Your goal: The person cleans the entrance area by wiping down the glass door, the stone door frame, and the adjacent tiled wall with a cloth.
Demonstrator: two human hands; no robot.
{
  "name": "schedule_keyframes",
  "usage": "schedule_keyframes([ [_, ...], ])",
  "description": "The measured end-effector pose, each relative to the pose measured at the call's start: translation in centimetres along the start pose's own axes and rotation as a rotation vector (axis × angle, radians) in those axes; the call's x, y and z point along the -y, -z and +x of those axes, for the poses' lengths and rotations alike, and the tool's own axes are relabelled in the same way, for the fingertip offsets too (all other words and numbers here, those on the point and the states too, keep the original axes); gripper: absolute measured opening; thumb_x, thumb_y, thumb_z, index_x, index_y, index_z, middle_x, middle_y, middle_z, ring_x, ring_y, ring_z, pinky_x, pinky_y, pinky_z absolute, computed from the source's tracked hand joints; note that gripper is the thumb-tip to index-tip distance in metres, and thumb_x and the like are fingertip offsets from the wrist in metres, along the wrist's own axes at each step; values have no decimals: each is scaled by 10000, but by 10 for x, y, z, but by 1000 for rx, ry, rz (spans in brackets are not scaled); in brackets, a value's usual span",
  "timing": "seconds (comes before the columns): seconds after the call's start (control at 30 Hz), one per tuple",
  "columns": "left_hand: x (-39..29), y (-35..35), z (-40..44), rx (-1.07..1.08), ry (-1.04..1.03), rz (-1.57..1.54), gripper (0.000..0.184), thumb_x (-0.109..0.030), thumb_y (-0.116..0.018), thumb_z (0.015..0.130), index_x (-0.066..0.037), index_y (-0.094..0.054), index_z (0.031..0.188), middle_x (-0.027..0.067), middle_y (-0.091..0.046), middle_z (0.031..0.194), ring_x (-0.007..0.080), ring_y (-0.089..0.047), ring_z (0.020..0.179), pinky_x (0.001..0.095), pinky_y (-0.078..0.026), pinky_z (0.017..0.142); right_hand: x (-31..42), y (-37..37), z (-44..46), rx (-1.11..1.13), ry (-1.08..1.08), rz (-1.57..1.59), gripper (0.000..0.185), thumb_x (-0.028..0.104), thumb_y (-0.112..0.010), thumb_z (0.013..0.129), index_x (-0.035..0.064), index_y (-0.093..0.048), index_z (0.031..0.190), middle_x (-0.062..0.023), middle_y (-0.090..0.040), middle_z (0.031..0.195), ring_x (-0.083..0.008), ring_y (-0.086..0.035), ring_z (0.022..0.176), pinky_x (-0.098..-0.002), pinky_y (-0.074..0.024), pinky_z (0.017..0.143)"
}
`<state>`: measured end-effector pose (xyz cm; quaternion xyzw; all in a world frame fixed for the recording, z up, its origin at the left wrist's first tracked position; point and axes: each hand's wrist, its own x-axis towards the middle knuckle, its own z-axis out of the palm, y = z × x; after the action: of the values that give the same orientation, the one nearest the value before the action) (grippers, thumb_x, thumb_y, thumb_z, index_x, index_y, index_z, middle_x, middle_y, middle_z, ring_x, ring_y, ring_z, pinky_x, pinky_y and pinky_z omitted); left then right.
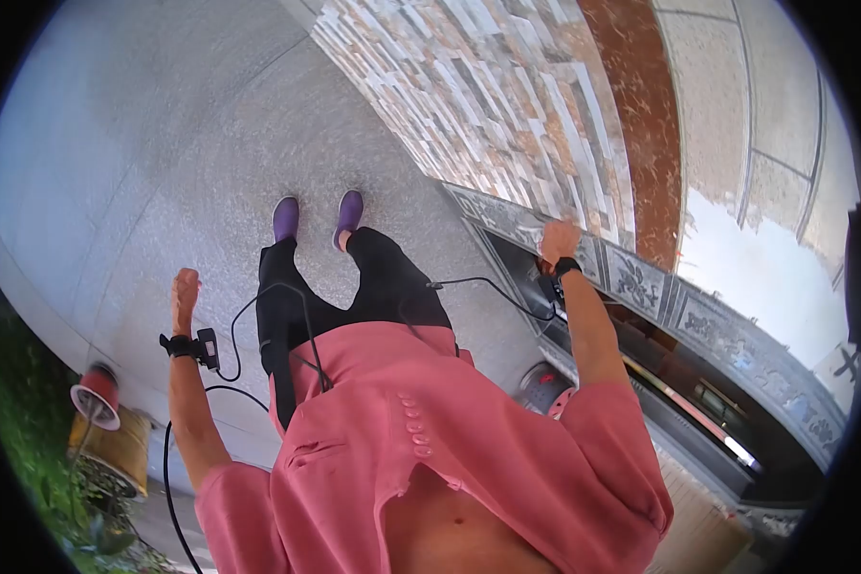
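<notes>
Strapped below my left hand (186,295), at the frame's left, is a black band (177,345) with a boxy unit and a cable. A similar black strap (567,265) circles below my right hand (560,241), right of centre. Behind that hand a grey ledge (635,285) with floral panels slants to the lower right; whether I touch it, I can't tell.

two hands (186,295) (559,241), two shoes (285,218) (350,210)
</notes>
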<state>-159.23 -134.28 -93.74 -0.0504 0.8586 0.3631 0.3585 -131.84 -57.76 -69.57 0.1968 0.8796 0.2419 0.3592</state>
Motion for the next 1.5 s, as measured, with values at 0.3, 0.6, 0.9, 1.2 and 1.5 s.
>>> schedule_keyframes([
  [0.3, -128, -63, 127, 176, -555, 459, 87, -82, -636, 730, -50, -556, 723, 182, -568, 765, 372, -571, 784, 451, -474, 686, 91, -81, -86, 164, -765, 1227, 300, 376, -661, 766, 97, -729, 853, -113, -704, 803, -274, -676, 768, -364, -510, 692],
  [0.6, -421, -217, 43, 396, -1571, 432, 210, -182, -593, 869, -51, -610, 1032, 166, -624, 978, 219, -619, 800, 359, -499, 703, 179, 44, -61, 48, -600, 2757, 229, 136, -525, 930, 3, -632, 1083, -41, -669, 860, -116, -623, 736, -255, -489, 621],
  [0.9, -486, -275, -16, 1275, 87, -377, 448, -424, -475, 946, -51, -550, 1181, 19, -599, 1015, 111, -562, 854, 247, -461, 765, 197, 102, -24, -104, -391, 3103, 286, 285, -465, 983, 108, -604, 1159, -4, -653, 931, -84, -623, 763, -227, -507, 604],
  [1.2, -520, -245, -4, 1300, -251, 52, 289, -198, -558, 907, -7, -581, 1123, 32, -630, 987, 75, -564, 834, 215, -442, 711, 215, 121, -44, -58, -588, 3446, 443, 479, -465, 949, 144, -559, 1224, -6, -625, 1022, -99, -597, 793, -263, -523, 643],
  [1.5, -553, -281, -77, 1192, -342, 270, 264, -284, -583, 915, -38, -677, 930, -96, -466, 691, 14, -394, 635, 201, -308, 556, 240, 95, -76, -90, -1668, 2785, 479, 387, -555, 905, 118, -492, 1296, -62, -560, 1123, -171, -555, 971, -373, -509, 758],
])
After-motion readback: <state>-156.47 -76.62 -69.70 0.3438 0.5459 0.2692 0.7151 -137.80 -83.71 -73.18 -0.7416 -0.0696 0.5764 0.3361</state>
